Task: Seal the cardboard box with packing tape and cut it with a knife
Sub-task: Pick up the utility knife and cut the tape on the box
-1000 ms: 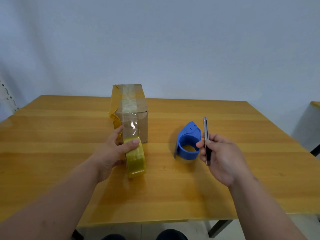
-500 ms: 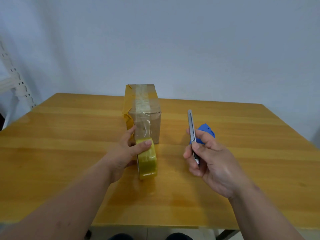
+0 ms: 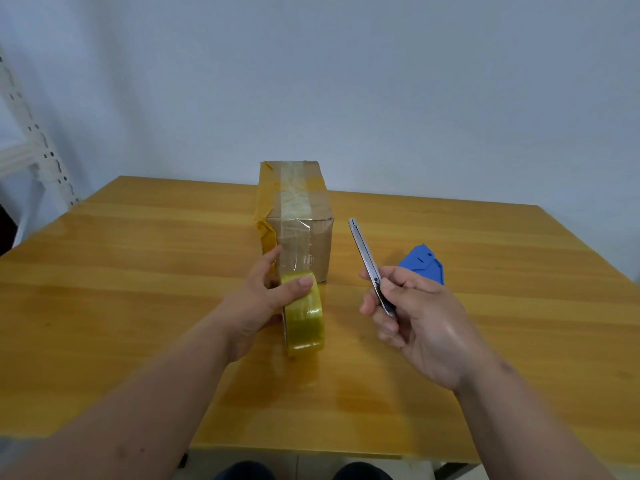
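A brown cardboard box [image 3: 313, 206] stands on the wooden table [image 3: 138, 258], with clear tape running over its top and down its near face. That strip of tape leads to a yellowish tape roll [image 3: 306, 322] standing on edge just in front of the box. My left hand [image 3: 258, 303] grips the roll, thumb across its top. My right hand [image 3: 415, 320] holds a slim metal utility knife [image 3: 367, 258] right of the roll, its tip pointing up and away toward the box's right side, not touching the tape.
A blue tape dispenser [image 3: 424, 265] lies on the table behind my right hand, partly hidden by it. A white perforated metal shelf post [image 3: 34, 143] stands at the far left by the wall. The table's near edge runs across the bottom of the view.
My right hand has carried the knife left, from in front of the blue dispenser to beside the box. My left hand keeps its grip on the roll. The camera has shifted.
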The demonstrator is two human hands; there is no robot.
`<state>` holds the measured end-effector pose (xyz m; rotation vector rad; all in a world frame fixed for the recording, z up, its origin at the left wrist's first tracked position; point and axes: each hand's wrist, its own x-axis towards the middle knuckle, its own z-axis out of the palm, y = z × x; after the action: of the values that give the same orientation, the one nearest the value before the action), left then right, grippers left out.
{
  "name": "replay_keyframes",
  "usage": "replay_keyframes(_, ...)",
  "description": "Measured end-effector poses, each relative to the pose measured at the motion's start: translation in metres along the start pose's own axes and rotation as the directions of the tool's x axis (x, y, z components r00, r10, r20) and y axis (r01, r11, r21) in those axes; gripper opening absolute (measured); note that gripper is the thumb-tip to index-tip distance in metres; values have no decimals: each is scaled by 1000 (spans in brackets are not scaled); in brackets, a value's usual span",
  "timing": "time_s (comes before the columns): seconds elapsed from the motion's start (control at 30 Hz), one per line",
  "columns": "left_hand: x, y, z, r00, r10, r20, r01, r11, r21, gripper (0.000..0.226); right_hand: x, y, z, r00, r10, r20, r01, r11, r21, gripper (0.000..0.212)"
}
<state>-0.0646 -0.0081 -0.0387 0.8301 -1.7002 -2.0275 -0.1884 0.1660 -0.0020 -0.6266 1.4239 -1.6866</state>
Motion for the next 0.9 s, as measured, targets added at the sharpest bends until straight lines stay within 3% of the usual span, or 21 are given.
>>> replay_keyframes(0.13, 0, 0, -1, 1000, 0, 9, 0, 1000, 7, 104, 1, -3, -1, 994, 7, 109, -21, 991, 131, 35)
replay_keyframes(0.53, 1, 0, -2, 1000, -9, -2, 9, 1000, 19, 104, -5, -3, 11, 996, -49, 79, 48, 999, 23, 22)
replay_keyframes(0.73, -1, 1, -2, 1000, -4, 11, 4, 1000, 17, 103, -1, -3, 12, 997, -31, 68, 39, 992, -117, 17)
replay_keyframes(0.9, -1, 2, -2, 1000, -13, 7, 12, 999, 31, 102, 8, 0, 10, 999, -31, 28, 39, 942, -332, 17)
